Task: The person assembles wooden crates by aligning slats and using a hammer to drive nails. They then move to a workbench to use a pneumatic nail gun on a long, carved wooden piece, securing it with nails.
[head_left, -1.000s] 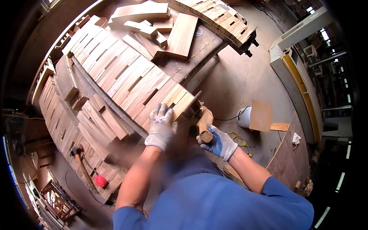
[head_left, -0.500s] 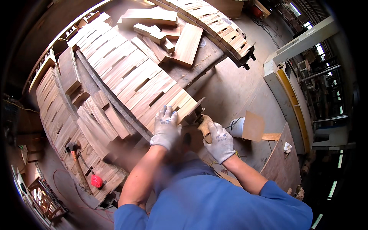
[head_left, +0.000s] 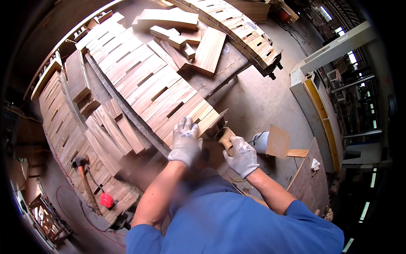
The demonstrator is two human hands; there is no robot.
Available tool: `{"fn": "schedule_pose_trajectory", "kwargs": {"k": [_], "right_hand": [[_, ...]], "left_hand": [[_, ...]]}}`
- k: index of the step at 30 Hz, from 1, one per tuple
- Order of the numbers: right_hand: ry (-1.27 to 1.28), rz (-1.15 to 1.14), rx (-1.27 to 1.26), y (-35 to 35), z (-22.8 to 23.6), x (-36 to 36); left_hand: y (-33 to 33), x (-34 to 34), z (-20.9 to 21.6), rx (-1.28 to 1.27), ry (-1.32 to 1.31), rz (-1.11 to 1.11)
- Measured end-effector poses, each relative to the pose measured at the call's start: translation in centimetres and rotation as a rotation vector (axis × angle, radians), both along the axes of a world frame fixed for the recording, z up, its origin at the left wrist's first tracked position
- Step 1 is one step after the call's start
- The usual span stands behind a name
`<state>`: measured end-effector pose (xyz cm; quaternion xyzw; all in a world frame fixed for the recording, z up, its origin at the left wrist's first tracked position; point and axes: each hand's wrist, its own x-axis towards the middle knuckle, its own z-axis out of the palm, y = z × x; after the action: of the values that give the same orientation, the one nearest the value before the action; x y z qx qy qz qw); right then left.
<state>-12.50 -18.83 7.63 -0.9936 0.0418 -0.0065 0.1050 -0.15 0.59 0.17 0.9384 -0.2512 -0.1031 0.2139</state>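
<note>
Jutting just left of the right fingers (head_left: 236, 147) — a wooden handle (head_left: 226, 137).

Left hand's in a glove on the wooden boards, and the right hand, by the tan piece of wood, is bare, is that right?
Not quite: the head view shows the right hand, by the tan piece of wood, in a glove, not bare. The left hand is in a glove on the wooden boards.

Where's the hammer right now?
Head view, lower left: the hammer lies on wooden boards beside a red object, left of the left hand.
</note>
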Motion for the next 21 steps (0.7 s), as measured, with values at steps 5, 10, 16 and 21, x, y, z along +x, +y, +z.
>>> {"fn": "schedule_pose_trajectory", "kwargs": {"k": [5, 10, 16, 21], "right_hand": [[-0.159, 0.110, -0.078, 0.8, 0.0, 1.3], [-0.404, 0.136, -0.010, -1.4, -1.1, 3.4], [-0.111, -0.274, 0.164, -10.7, -1.6, 7.8], [0.064, -0.507, 0.212, -14.2, -3.5, 11.2]], "left_hand": [[0.0, -0.4, -0.8, -0.025, -0.009, 0.008], [0.1, -0.2, -0.7, -0.028, 0.001, 0.002], [-0.1, -0.2, -0.5, -0.050, 0.008, 0.008], [-0.1, -0.2, -0.5, -0.047, -0.006, 0.007]]}}
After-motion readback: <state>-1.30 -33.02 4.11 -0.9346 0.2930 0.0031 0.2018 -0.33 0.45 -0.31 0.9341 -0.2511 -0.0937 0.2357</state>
